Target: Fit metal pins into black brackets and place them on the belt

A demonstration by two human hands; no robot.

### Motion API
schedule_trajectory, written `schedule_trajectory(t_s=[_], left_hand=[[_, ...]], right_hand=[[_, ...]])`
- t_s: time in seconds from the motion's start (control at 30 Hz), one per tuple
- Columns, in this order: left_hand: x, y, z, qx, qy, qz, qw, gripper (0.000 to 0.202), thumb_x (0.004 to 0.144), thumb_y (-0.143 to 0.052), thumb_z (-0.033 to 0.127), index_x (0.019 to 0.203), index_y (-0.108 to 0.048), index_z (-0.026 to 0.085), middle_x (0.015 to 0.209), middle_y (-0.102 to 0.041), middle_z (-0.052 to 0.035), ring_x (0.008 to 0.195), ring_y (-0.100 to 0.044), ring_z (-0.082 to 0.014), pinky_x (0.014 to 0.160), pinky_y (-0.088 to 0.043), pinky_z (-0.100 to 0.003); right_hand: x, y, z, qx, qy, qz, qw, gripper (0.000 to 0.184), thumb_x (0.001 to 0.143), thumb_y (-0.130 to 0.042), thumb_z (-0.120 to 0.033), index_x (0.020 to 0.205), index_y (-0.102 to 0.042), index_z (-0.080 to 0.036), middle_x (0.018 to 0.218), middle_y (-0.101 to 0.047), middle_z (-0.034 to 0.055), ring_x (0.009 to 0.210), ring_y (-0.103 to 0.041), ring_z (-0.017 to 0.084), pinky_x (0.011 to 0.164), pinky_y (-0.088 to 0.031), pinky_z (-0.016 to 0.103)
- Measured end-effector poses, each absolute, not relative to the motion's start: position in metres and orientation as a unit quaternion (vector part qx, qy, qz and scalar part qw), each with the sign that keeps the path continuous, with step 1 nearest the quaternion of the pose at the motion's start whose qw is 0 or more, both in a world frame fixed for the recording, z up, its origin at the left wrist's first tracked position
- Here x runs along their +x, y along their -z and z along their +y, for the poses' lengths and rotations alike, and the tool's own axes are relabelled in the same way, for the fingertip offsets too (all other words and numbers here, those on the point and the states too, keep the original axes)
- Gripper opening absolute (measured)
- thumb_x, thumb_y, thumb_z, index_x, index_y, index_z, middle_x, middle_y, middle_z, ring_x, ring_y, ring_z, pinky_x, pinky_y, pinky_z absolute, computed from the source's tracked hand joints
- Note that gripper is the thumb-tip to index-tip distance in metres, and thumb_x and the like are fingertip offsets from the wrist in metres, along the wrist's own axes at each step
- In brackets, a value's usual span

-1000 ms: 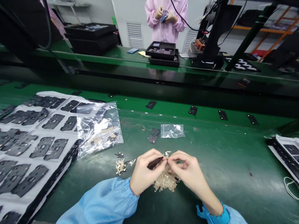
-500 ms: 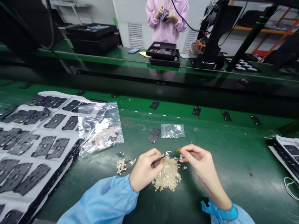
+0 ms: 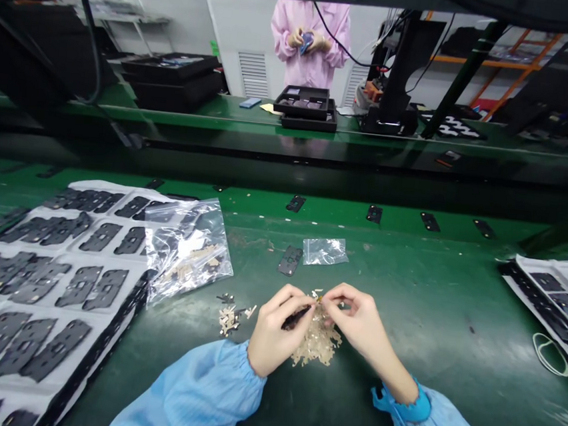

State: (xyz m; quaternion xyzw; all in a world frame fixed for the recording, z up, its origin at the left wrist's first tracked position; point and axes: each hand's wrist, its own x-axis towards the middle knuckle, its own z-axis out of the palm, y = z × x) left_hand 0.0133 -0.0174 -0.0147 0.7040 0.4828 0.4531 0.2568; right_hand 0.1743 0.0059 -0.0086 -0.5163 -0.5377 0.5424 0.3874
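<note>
My left hand is closed around a black plastic part, mostly hidden by the fingers. Close beside it, my right hand is in a pinch, its fingertips almost meeting the left ones. A speck of orange shows at those fingertips, too small to name. Under both hands lies a heap of small beige pieces. Left of the heap sits a smaller cluster of beige and black bits. Beyond the hands are a flat black plate with cutouts and a small clear zip bag.
At left, a white tray carries rows of black plates, with a clear bag of beige pieces over its edge. Another tray and a pale rubber band lie right. Black plates line the far green strip. A person in pink stands opposite, holding something blue.
My right hand has moved left and slightly down, bringing its pinched fingertips to my left hand. The left hand keeps its hold on the black part. The view has shifted slightly.
</note>
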Motion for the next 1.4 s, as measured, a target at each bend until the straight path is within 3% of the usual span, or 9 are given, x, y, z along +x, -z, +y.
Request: schedule_trajectory(t_s=[0.37,0.47,0.53,0.63,0.83,1.03,1.13,1.23,1.4], left_hand=[[0.016,0.02,-0.021,0.672,-0.478,0.489,0.284,0.022,0.082,-0.055,0.015,0.099,-0.068,0.02,0.083,-0.061,-0.005,0.072,-0.058,-0.013,0.065,-0.046,-0.023],[0.013,0.019,-0.015,0.607,-0.484,0.523,0.35,0.016,0.081,-0.058,0.021,0.091,-0.07,0.017,0.08,-0.061,-0.0046,0.071,-0.058,-0.0137,0.063,-0.045,-0.023],[0.012,0.018,-0.011,0.538,-0.479,0.535,0.442,0.016,0.079,-0.061,0.027,0.083,-0.071,0.015,0.071,-0.058,-0.0024,0.061,-0.055,-0.0117,0.056,-0.044,-0.022],[0.012,0.019,-0.01,0.432,-0.467,0.513,0.577,0.023,0.077,-0.063,0.033,0.086,-0.069,0.012,0.053,-0.048,0.0033,0.045,-0.043,-0.0072,0.045,-0.037,-0.02],[0.016,0.018,-0.012,0.354,-0.46,0.479,0.659,0.026,0.073,-0.068,0.034,0.083,-0.067,0.011,0.047,-0.044,0.0056,0.043,-0.039,-0.006,0.043,-0.034,-0.019],[0.012,0.02,-0.009,0.358,-0.491,0.478,0.634,0.021,0.077,-0.057,0.034,0.086,-0.06,0.015,0.051,-0.052,0.0047,0.041,-0.047,-0.0088,0.042,-0.039,-0.021],[0.006,0.023,-0.006,0.349,-0.522,0.493,0.602,0.012,0.078,-0.046,0.028,0.078,-0.053,0.018,0.05,-0.055,0.0047,0.04,-0.053,-0.0115,0.041,-0.041,-0.022],[0.001,0.023,0.0,0.39,-0.529,0.539,0.526,0.01,0.077,-0.051,0.025,0.074,-0.054,0.016,0.056,-0.06,0.0022,0.054,-0.062,-0.0139,0.05,-0.048,-0.021],[-0.003,0.019,0.005,0.439,-0.535,0.559,0.458,0.022,0.077,-0.061,0.03,0.09,-0.062,0.013,0.086,-0.07,-0.0064,0.08,-0.067,-0.0179,0.072,-0.053,-0.025]], right_hand=[[0.169,0.001,0.003,-0.46,-0.618,-0.485,0.414,0.022,0.069,-0.072,-0.036,0.077,-0.071,-0.016,0.086,-0.057,0.005,0.069,-0.061,0.016,0.066,-0.059,0.032],[0.169,-0.002,0.005,-0.451,-0.634,-0.474,0.412,0.026,0.067,-0.073,-0.036,0.085,-0.072,-0.017,0.093,-0.057,0.0062,0.073,-0.061,0.017,0.064,-0.059,0.033],[0.171,-0.003,0.006,-0.465,-0.621,-0.47,0.42,0.024,0.069,-0.072,-0.037,0.082,-0.071,-0.016,0.088,-0.058,0.0057,0.073,-0.059,0.018,0.058,-0.059,0.031],[0.173,-0.002,0.006,-0.475,-0.628,-0.451,0.42,0.024,0.07,-0.072,-0.037,0.079,-0.07,-0.015,0.07,-0.059,0.0027,0.066,-0.057,0.015,0.05,-0.055,0.025],[0.172,0.001,0.004,-0.459,-0.671,-0.421,0.402,0.026,0.067,-0.075,-0.035,0.076,-0.067,-0.012,0.059,-0.057,0.0005,0.054,-0.053,0.011,0.044,-0.051,0.02],[0.168,0.001,0.003,-0.461,-0.633,-0.419,0.459,0.023,0.068,-0.074,-0.036,0.071,-0.065,-0.015,0.064,-0.053,-0.0005,0.052,-0.049,0.01,0.041,-0.049,0.02],[0.166,-0.005,-0.001,-0.459,-0.648,-0.401,0.456,0.023,0.068,-0.073,-0.037,0.072,-0.067,-0.015,0.066,-0.054,0.0004,0.055,-0.049,0.011,0.042,-0.048,0.02],[0.165,-0.012,-0.007,-0.438,-0.704,-0.381,0.409,0.023,0.072,-0.07,-0.037,0.079,-0.071,-0.015,0.071,-0.058,0.0031,0.06,-0.052,0.012,0.045,-0.049,0.019],[0.166,-0.019,-0.012,-0.417,-0.751,-0.365,0.359,0.022,0.077,-0.065,-0.035,0.088,-0.074,-0.019,0.109,-0.056,0.0087,0.074,-0.056,0.014,0.049,-0.054,0.022]])
